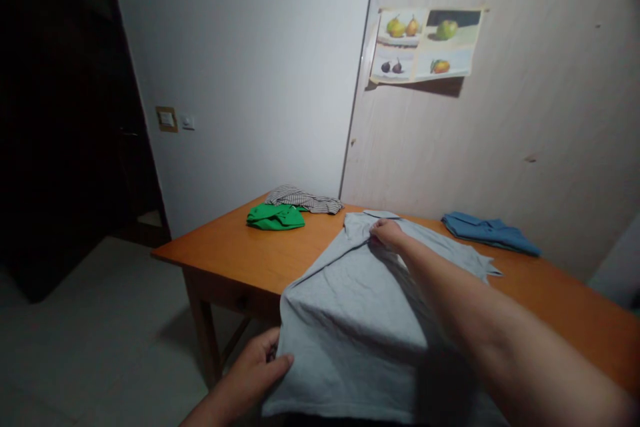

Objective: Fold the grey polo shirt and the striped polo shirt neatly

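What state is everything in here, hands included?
gray shirt: spread out, wrinkled, partly overhanging the table
left hand: gripping the shirt's near left side
right hand: gripping the shirt farther away
blue garment: folded
green garment: loosely bundled
striped garment: crumpled
fruit picture: up on the wall
drawer: looks shut

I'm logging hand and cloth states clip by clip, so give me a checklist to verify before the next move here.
1. Left hand gripping the gray shirt: ok, at its near left edge.
2. Right hand gripping it: ok, pinching fabric toward the far end.
3. Shirt lying flat: not ok, creased and reaching past the front edge of the table.
4. Green garment clear of the shirt: ok, apart.
5. Fabric behind the right forearm smooth: cannot tell, hidden.
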Demonstrator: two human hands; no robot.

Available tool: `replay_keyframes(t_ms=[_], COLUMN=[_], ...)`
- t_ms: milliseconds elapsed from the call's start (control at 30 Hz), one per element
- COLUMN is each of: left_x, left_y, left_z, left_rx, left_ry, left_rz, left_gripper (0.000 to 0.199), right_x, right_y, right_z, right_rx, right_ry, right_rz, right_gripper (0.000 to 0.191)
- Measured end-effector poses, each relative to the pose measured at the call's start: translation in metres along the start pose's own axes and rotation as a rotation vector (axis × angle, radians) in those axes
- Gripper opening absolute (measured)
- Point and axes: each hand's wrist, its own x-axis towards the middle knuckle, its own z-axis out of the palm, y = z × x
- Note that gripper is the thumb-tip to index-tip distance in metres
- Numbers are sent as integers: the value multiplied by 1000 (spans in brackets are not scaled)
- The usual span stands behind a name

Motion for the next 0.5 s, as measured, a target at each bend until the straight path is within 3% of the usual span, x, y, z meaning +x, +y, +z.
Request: replay_keyframes(t_ms=[167,267,400,500], left_x=[-14,-11,7,23], left_y=[70,90,72,39], left_z=[29,56,100,121], left_rx=[140,364,640,749], left_ry=[-280,-396,-537,-677], left_rz=[-39,-25,-22,-86], left_gripper=[20,11,17,44], right_x=[27,38,35,27], right_y=[-28,-34,-21,-3], right_z=[-31,-53,-72,-75], right_rx=[155,204,210,174], right_ry=[62,115,154,158], right_rz=[-27,-28,-9,18], right_gripper=[12,17,21,19])
